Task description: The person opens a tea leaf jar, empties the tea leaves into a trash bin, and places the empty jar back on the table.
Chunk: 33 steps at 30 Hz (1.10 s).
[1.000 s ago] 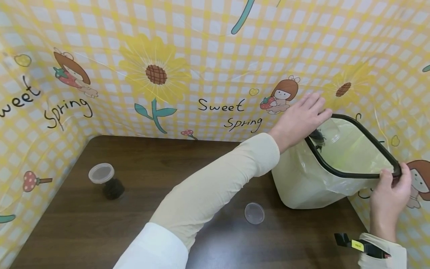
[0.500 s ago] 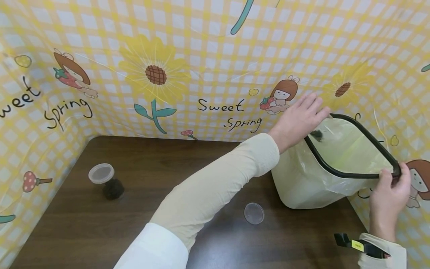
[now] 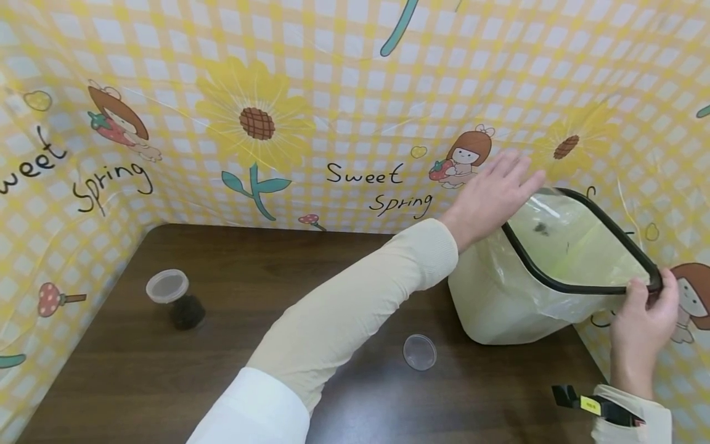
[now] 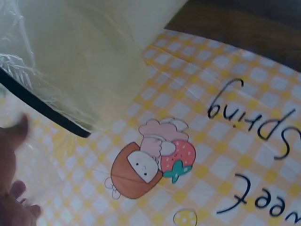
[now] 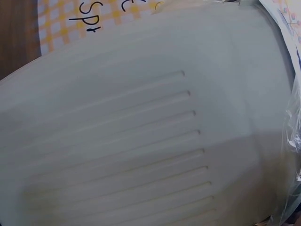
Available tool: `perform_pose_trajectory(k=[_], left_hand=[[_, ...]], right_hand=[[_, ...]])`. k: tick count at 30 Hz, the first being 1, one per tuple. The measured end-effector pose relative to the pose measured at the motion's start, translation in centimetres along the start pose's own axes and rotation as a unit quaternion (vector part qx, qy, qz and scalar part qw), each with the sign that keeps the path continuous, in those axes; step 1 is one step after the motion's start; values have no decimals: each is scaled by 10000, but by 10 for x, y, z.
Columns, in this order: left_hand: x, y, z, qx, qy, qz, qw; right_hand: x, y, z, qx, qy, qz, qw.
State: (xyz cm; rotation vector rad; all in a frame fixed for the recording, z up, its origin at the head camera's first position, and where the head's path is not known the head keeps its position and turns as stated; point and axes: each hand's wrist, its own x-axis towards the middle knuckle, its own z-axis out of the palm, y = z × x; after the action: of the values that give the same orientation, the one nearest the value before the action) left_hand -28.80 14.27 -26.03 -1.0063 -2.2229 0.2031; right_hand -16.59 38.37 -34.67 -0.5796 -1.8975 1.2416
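Note:
A pale trash can [image 3: 499, 308] with a black rim [image 3: 585, 289] and a clear plastic liner stands at the right, its side wall [image 5: 117, 117] filling the right wrist view. Over its far left edge, my left hand [image 3: 493, 194] holds a clear plastic cup [image 3: 546, 198], largely hidden by the hand. Inside the can, below the cup, is a small dark clump [image 3: 540, 229]. In the left wrist view the left thumb [image 4: 19, 129] is beside the rim. My right hand [image 3: 646, 327] grips the can's near right corner, thumb on the rim.
A lidded clear cup [image 3: 167, 286] with dark contents stands at the left of the brown table [image 3: 249, 259]. A loose round clear lid [image 3: 420, 352] lies in front of the can. A yellow checked cloth [image 3: 344, 111] walls the back and sides.
Dark contents near the left hand have shrunk to a small clump farther into the can. The cup in the left hand has tilted and shifted slightly. The right hand stays put.

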Motion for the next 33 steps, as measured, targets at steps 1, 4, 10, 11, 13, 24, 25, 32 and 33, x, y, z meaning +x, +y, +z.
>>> perform_pose_trajectory(k=[1,4,10,11,13,24,25,32,33], left_hand=[[0,0,0,31,18,23,10000],[-1,-1,0,211,43,99,9997],[-1,-1,0,141,-78,69,9998],[-1,-1,1,104,-85,47,9999],[-1,-1,2,55,-54,-24,10000],[-1,0,3,-24,-220,-178,9996],[0,0,4,-54,-227,-195,9995],[-1,-1,4,-121,-250,-268,9993],[-1,-1,4,-128,-266,-268,9992]], right_hand=[[0,0,0,-2,2,-23,10000],[1,0,0,53,1,-52,10000],[2,1,1,189,30,-30,9998],[2,1,1,250,33,-23,9997],[2,0,1,360,42,1,9993],[3,2,1,213,4,133,9997],[3,2,1,235,9,123,9996],[4,3,1,244,23,52,9997],[4,3,1,225,25,62,9997]])
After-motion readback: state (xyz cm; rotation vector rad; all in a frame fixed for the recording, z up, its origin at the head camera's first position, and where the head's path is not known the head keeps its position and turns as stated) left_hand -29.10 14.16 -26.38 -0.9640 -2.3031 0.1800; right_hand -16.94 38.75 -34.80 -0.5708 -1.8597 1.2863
